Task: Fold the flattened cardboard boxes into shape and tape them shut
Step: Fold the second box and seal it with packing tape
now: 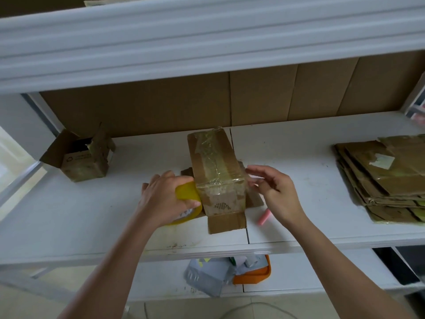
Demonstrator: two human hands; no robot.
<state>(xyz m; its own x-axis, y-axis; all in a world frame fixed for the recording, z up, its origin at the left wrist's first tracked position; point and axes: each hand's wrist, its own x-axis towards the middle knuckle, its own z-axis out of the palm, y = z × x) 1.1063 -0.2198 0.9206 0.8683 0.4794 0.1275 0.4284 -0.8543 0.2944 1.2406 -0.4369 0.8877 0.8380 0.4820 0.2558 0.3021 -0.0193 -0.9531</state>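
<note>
A folded cardboard box (215,166) stands on the white shelf (299,153) in the middle, its top covered with clear tape and its lower flaps splayed out on the shelf. My left hand (163,199) grips a yellow tape roll (187,196) pressed against the box's left near corner. My right hand (273,192) hovers by the box's right side, fingers loosely spread, with a strip of clear tape at the fingertips; whether it pinches the tape is unclear.
A small open cardboard box (80,157) sits at the left. A stack of flattened boxes (386,176) lies at the right. A pink cutter (264,216) rests near my right wrist. Grey bags and an orange tray (253,275) lie on the lower shelf.
</note>
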